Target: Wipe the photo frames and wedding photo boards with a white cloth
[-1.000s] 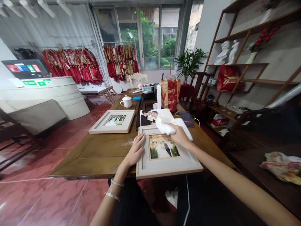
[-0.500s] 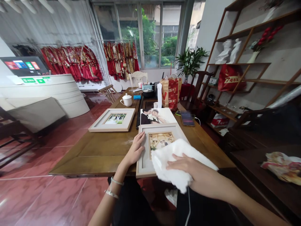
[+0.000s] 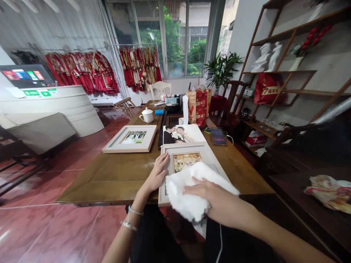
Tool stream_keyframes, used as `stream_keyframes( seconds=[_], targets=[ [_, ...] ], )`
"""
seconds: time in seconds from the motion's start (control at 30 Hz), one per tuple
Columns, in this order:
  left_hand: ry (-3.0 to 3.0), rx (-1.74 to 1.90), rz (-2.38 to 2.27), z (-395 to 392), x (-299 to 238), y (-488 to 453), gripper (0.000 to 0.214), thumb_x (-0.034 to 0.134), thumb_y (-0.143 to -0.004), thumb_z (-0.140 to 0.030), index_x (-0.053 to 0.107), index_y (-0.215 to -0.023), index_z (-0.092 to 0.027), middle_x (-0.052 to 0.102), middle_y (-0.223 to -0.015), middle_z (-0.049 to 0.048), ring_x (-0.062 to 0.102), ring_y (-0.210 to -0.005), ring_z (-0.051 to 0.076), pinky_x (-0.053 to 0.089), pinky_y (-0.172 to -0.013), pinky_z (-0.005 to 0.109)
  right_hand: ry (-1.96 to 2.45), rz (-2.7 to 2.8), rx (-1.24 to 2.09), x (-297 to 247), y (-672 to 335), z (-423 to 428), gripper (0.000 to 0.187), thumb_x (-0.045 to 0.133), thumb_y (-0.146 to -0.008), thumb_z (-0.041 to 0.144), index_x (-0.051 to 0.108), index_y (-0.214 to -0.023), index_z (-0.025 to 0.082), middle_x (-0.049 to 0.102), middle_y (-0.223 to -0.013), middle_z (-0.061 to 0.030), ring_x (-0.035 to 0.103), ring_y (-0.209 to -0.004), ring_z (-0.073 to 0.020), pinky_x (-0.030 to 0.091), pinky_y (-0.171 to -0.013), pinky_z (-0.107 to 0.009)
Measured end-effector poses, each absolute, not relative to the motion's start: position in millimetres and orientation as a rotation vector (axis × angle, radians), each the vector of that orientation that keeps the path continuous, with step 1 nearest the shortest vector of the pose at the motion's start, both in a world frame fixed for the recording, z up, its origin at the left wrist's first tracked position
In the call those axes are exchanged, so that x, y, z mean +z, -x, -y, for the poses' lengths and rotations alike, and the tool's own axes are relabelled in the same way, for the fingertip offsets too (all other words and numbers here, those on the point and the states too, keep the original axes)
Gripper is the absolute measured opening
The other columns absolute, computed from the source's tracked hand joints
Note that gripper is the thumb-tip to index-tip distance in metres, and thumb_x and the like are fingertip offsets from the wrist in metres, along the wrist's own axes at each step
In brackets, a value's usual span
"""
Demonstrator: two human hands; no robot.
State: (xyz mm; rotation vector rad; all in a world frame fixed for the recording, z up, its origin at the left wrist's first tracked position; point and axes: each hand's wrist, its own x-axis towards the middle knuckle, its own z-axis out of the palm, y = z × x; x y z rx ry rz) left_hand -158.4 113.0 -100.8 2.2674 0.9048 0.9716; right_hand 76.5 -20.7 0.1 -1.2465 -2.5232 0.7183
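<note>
A pale wooden picture frame (image 3: 163, 199) lies at the table's near edge, with a wedding photo (image 3: 181, 160) behind its wide mat. My left hand (image 3: 158, 171) grips the left side of this frame, fingers over the rim. Under my right hand (image 3: 204, 193) is a bunched white cloth (image 3: 178, 193), pressed against the frame's lower part. The cloth covers the lower portion of the photo and hangs past the near rim. Beyond the frame's top edge is a large unframed couple print (image 3: 196, 134), partly overlapped. A second picture frame (image 3: 149, 143) lies flat to the left.
On the wooden table (image 3: 109, 179) stand a white lidded cup (image 3: 147, 115), a small blue box (image 3: 159, 112) and a red-and-tan paper bag (image 3: 200, 109). A tablet (image 3: 218, 136) with a white cable lies on the right. A crumpled wrapper (image 3: 329, 191) sits at far right.
My right hand has slid the white cloth left and slightly down across the frame, covering more of its lower left. My left hand stays at the rim.
</note>
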Motion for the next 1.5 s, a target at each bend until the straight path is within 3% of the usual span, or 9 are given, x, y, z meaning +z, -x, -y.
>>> stream_keyframes(
  seconds=[0.17,0.27,0.4,0.57,0.8,0.9,1.17,1.33,1.5],
  targets=[
    [-2.259,0.948,-0.918,-110,-98,157,0.061,0.039,-0.083,-0.011,0.030,-0.142,-0.024,0.025,-0.150,0.0047,0.014,-0.139,0.023,0.011,-0.114,0.046,1.669,2.450,0.386,-23,-95,-15,0.073,0.044,-0.059,-0.007,0.051,-0.128,0.017,0.050,-0.135,-0.0086,0.025,-0.134,-0.0353,0.020,-0.106,-0.054],
    [-2.270,0.942,-0.920,-111,-97,158,0.060,0.039,-0.083,-0.012,0.030,-0.142,-0.024,0.024,-0.150,0.0053,0.013,-0.139,0.024,0.011,-0.114,0.047,1.669,2.360,0.243,-32,-94,-48,0.069,0.047,-0.063,-0.005,0.049,-0.129,0.014,0.047,-0.137,-0.0109,0.025,-0.134,-0.0355,0.019,-0.106,-0.056],
    [-2.279,0.925,-0.936,-112,-97,158,0.060,0.040,-0.082,-0.012,0.032,-0.141,-0.021,0.027,-0.149,0.0078,0.015,-0.138,0.025,0.012,-0.113,0.047,1.539,2.220,0.175,-27,-74,-95,0.058,0.050,-0.072,0.003,0.050,-0.129,0.013,0.050,-0.134,-0.0131,0.033,-0.131,-0.0323,0.029,-0.102,-0.049],
    [-2.248,0.934,-0.987,-109,-94,156,0.053,0.041,-0.081,-0.013,0.044,-0.134,-0.018,0.031,-0.145,0.0086,0.018,-0.136,0.027,0.013,-0.113,0.049,1.310,2.392,0.185,-22,-27,-133,0.057,0.049,-0.073,0.002,0.052,-0.126,0.022,0.054,-0.131,-0.0054,0.033,-0.131,-0.0232,0.025,-0.106,-0.042],
    [-2.245,0.948,-0.966,-107,-90,154,0.049,0.041,-0.080,-0.013,0.050,-0.127,-0.018,0.039,-0.139,0.0096,0.022,-0.134,0.027,0.016,-0.112,0.048,1.294,2.547,0.164,-27,-35,-130,0.053,0.048,-0.071,0.000,0.056,-0.120,0.020,0.062,-0.120,-0.0083,0.032,-0.132,-0.0232,0.024,-0.105,-0.041],
    [-2.262,0.939,-0.940,-109,-91,155,0.052,0.041,-0.081,-0.013,0.045,-0.133,-0.020,0.037,-0.141,0.0093,0.020,-0.135,0.026,0.015,-0.113,0.048,1.393,2.552,0.130,-29,-62,-119,0.052,0.046,-0.071,-0.002,0.055,-0.119,0.018,0.061,-0.121,-0.0096,0.030,-0.133,-0.0224,0.021,-0.106,-0.041],
    [-2.268,0.931,-0.939,-108,-92,156,0.054,0.040,-0.084,-0.014,0.038,-0.138,-0.023,0.033,-0.145,0.0072,0.018,-0.137,0.025,0.012,-0.113,0.048,1.737,2.389,0.052,-30,-84,-102,0.058,0.046,-0.069,-0.002,0.050,-0.125,0.012,0.049,-0.133,-0.0169,0.021,-0.134,-0.0376,0.009,-0.101,-0.066],
    [-2.237,0.931,-0.946,-109,-94,157,0.060,0.040,-0.085,-0.014,0.028,-0.142,-0.025,0.024,-0.150,0.0064,0.014,-0.138,0.025,0.010,-0.113,0.049,1.520,2.547,0.243,-26,-60,-67,0.063,0.043,-0.064,-0.003,0.052,-0.123,0.018,0.054,-0.130,-0.0104,0.029,-0.132,-0.0301,0.021,-0.103,-0.056],
    [-2.209,0.969,-0.917,-106,-93,156,0.063,0.040,-0.083,-0.012,0.026,-0.143,-0.026,0.021,-0.151,0.0045,0.013,-0.139,0.023,0.009,-0.114,0.046,1.322,2.637,0.493,-4,-69,-14,0.050,0.044,-0.063,-0.003,0.063,-0.103,0.019,0.066,-0.107,-0.0084,0.046,-0.121,-0.0271,0.029,-0.100,-0.044]
  ],
)
